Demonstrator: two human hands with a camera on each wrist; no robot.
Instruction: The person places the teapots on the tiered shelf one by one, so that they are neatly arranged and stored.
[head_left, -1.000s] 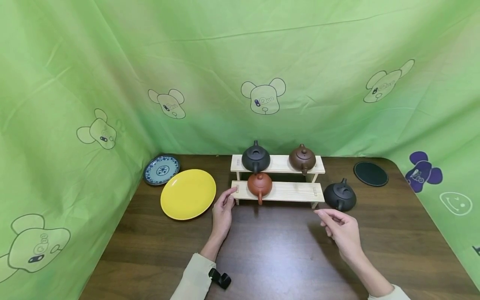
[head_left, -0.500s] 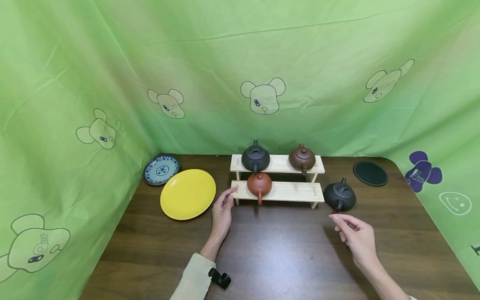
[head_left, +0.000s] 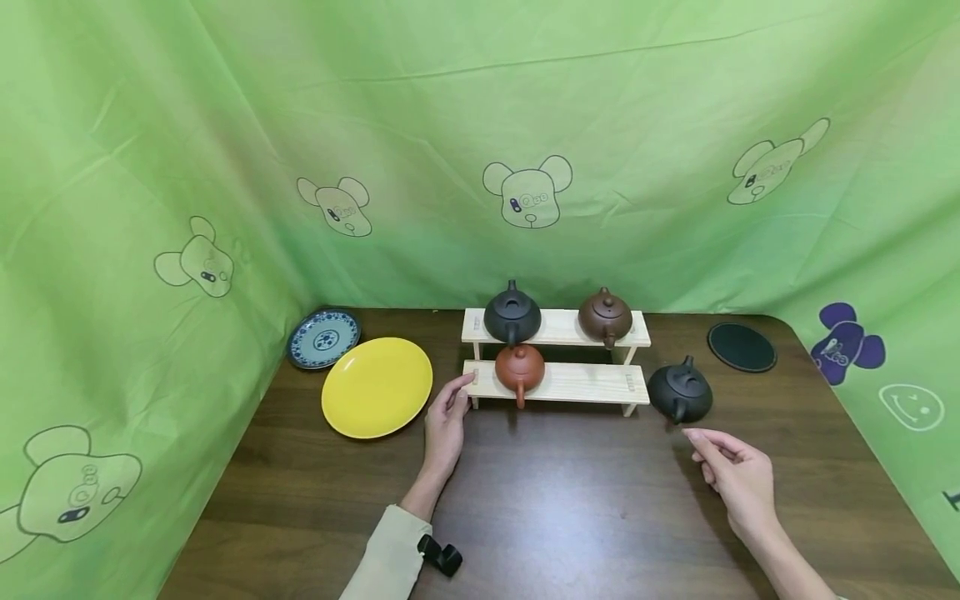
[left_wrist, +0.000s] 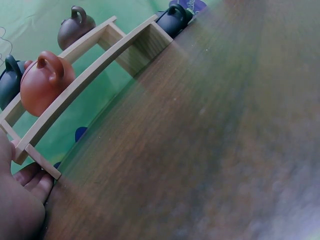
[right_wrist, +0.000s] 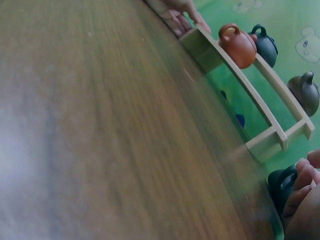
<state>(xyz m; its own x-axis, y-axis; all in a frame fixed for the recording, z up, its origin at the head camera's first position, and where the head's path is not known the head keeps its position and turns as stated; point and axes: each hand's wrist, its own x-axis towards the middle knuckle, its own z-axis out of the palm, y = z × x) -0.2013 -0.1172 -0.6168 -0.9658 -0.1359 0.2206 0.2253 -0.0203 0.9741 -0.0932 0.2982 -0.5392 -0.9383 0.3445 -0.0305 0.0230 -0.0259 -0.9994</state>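
A two-tier wooden display stand (head_left: 585, 382) stands at mid-table. On its lower tier, toward the left, sits a reddish-orange teapot (head_left: 520, 367). The upper tier bears a black teapot (head_left: 512, 315) and a dark brown teapot (head_left: 605, 315). My left hand (head_left: 444, 429) grips the left end of the lower tier, its fingers around the end leg in the left wrist view. Another black teapot (head_left: 679, 393) rests on the table right of the stand, handle toward me. My right hand (head_left: 738, 483) hovers just in front of that handle, fingers loosely curled, thumb near index, holding nothing.
A yellow plate (head_left: 377, 388) lies left of the stand, with a blue patterned plate (head_left: 324, 340) behind it. At the back right is a dark oval mat (head_left: 742, 347). Green cloth (head_left: 637, 100) hangs behind and along both sides of the wooden table (head_left: 555, 517).
My right hand has moved rightward and slightly toward me, from before the stand's right end to before the black teapot's handle. My left hand and the teapots have stayed put.
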